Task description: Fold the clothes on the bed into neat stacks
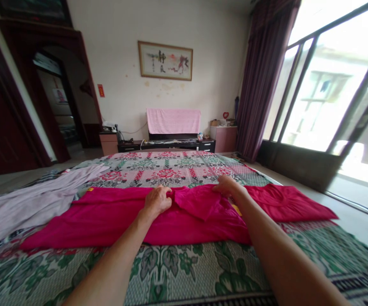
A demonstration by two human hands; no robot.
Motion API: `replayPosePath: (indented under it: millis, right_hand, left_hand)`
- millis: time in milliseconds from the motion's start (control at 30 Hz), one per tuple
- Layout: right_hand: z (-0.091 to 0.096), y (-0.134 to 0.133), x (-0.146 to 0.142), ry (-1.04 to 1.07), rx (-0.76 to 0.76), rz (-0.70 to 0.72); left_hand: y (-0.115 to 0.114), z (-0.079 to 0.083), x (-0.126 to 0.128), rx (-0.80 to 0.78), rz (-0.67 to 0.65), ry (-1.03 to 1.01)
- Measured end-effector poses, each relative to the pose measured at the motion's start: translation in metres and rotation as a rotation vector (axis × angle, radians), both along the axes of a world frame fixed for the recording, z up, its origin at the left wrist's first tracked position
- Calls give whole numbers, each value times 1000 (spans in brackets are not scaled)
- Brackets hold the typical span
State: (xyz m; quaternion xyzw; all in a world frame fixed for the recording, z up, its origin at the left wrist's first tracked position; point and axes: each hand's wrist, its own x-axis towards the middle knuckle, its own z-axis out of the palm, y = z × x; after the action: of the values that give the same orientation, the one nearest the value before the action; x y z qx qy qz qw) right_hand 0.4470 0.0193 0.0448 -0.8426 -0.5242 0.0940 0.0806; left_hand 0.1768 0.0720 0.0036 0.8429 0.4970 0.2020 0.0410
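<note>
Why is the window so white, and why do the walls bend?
Head view: daylight overexposes the window, washing out detail; the wide lens bows the doorway near the edge; the left hand and right hand on the magenta garment look evenly lit, sharp.

Two forearms, bare right down to the lower edge — left hand (157,200) and right hand (228,185) bare too.

The magenta garment (107,221) across the middle of the frame is looking like thin, smooth, matt cloth, lying on a bedspread (171,272) that is showing a coarser woven floral fabric. At left a pale lilac garment (27,204) is reading as soft matt cloth, while the door frame (43,34) at upper left is gleaming as dark varnished wood and the central pink towel (173,120) is looking fluffy
</note>
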Motion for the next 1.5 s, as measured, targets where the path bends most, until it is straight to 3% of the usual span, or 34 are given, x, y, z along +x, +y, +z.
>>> replayPosePath:
  millis: [133, 333, 533, 633, 767, 867, 933, 1033, 1200, 1367, 1500]
  right_hand:
    - [-7, 6, -2, -101, 15, -2]
    - [-6, 1, 0, -89, 186, -134]
    - [0, -1, -2, -117, 165, -94]
    - [6, 4, -16, -142, 268, 61]
    - [8, 10, -51, -96, 387, 371]
    - [3, 12, -80, -65, 472, 649]
    - [-2, 11, -95, -68, 461, 749]
    - [-10, 9, -109, -161, 424, 708]
    - [-16, 9, -118, -306, 362, 657]
    - [-6, 8, -113, -199, 392, 531]
    - [7, 4, -103, -57, 295, 657]
  left_hand:
    - [1, -5, -1, 30, -29, 68]
    - [7, -8, -2, 119, 65, -78]
    - [2, -2, -5, 85, 102, -56]
    - [2, 2, -10, 107, 163, -58]
    - [7, 2, -17, 129, 207, -49]
    - [11, -1, -20, 125, 144, -47]
    - [11, -3, -20, 97, 67, -50]
    - [9, -1, -18, 89, -6, -52]
    - [3, 8, -14, 220, 80, -173]
    - [3, 3, -17, 194, 94, -161]
    - [8, -3, -21, 176, 119, -148]
